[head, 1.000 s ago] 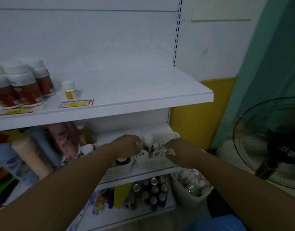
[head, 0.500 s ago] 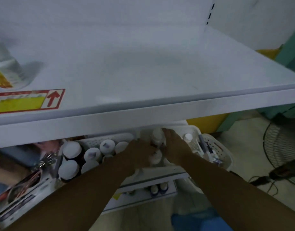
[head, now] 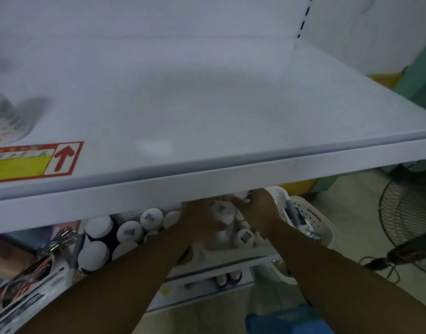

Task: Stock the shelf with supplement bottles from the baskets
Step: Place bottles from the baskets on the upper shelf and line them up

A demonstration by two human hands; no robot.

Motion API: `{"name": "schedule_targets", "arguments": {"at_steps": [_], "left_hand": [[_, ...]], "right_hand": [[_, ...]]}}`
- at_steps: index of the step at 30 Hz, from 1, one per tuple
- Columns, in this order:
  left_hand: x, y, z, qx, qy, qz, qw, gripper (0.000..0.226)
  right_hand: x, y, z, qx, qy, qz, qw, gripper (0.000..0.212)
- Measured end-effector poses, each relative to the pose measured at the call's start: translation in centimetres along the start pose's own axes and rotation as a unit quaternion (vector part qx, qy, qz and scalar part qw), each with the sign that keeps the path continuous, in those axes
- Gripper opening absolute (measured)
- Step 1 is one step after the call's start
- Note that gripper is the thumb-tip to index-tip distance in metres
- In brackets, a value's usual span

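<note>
Both my hands reach under the white shelf point(head: 207, 112) into white baskets point(head: 280, 196) on the lower level. My left hand point(head: 195, 215) is closed around a small white-capped bottle point(head: 222, 210). My right hand point(head: 260, 206) grips another small white bottle point(head: 241, 196) at the shelf's front lip; that bottle is mostly hidden. Several white-capped supplement bottles point(head: 130, 231) stand in the left basket, and more point(head: 244, 237) lie under my hands.
A bottle point(head: 5, 116) stands at the shelf's far left behind a red and yellow price label point(head: 33, 162). Another white basket point(head: 313, 220) sits lower right. A floor fan point(head: 409, 222) stands at right with cables. Packaged goods point(head: 26, 266) fill the lower left.
The camera has moved closer and lower over the shelf. My hands went deeper into the baskets and have closed on small bottles.
</note>
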State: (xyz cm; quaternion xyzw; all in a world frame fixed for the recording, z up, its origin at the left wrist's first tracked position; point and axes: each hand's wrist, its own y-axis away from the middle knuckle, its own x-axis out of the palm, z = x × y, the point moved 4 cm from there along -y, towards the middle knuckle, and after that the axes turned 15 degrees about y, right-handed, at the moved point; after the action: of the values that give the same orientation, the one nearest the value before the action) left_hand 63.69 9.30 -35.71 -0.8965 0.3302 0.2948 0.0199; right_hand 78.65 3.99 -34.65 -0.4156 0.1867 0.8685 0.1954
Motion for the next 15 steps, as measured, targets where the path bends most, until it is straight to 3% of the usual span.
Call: {"name": "schedule_targets", "arguments": {"at_steps": [3,6,11,15], "left_hand": [[-2.1,0.8,-1.8,-0.027,0.128,-0.022,0.991,0.055],[-3.5,3.2,-3.8,-0.070,0.220,-0.044,0.972,0.062],[-3.5,9.5,-6.5,-0.086,0.345,-0.032,0.934,0.037],[-3.5,14.8,-9.7,-0.085,0.419,-0.062,0.902,0.033]], "right_hand": [[-3.3,1.0,0.1,-0.011,-0.068,-0.017,0.997,0.047],[-5.7,2.9,0.1,-0.014,-0.142,0.012,0.990,0.039],[-8.6,9.1,0.5,-0.031,-0.243,0.068,0.967,0.018],[-9.7,14.7,2.1,-0.046,-0.300,0.118,0.945,0.029]]}}
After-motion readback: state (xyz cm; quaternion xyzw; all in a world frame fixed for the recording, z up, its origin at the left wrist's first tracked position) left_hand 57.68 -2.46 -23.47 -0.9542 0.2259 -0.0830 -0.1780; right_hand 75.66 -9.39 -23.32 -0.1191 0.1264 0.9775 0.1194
